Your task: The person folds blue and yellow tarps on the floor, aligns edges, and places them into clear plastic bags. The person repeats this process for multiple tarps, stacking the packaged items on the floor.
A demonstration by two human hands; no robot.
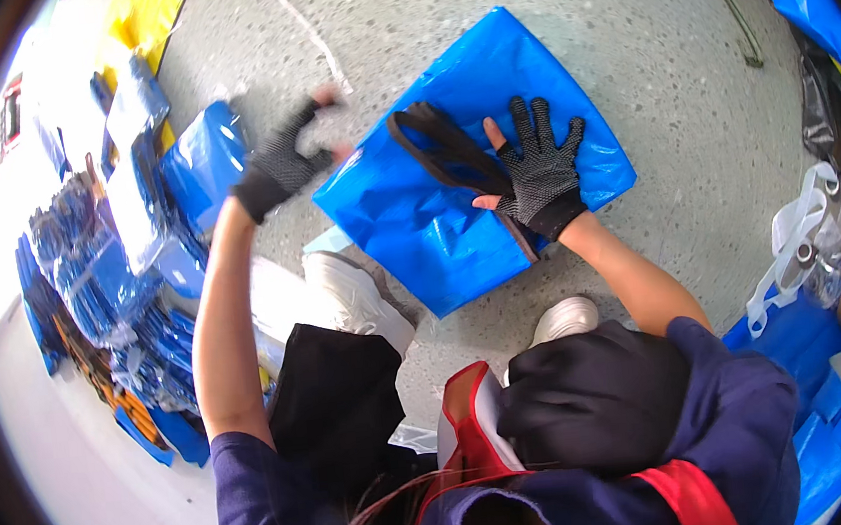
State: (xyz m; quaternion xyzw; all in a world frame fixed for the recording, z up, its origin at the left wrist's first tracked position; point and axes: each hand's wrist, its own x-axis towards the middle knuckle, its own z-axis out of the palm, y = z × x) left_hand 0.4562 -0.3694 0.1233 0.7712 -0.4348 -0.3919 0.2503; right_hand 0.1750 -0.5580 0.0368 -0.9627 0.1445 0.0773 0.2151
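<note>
A folded blue plastic bag (402,212) lies flat on the speckled grey floor in front of me, its corners pointing outward. Dark brown strap handles (446,152) are bunched on top of it, and a thin strip of the same colour runs toward its near edge. My right hand (539,157), in a black dotted glove with some bare fingertips, rests flat on the bag beside the straps, fingers spread. To the left of the bag my left hand (293,154), gloved alike, is raised and blurred. Its thumb and fingers are apart, with nothing visible between them.
Several plastic-wrapped blue bundles (106,270) are piled at the left. A white strip (305,28) and a dark green cord (728,6) lie on the floor farther off. Clear plastic with white straps (801,239) sits at right, above more blue sheeting (807,339). My white shoes (348,294) flank the near edge.
</note>
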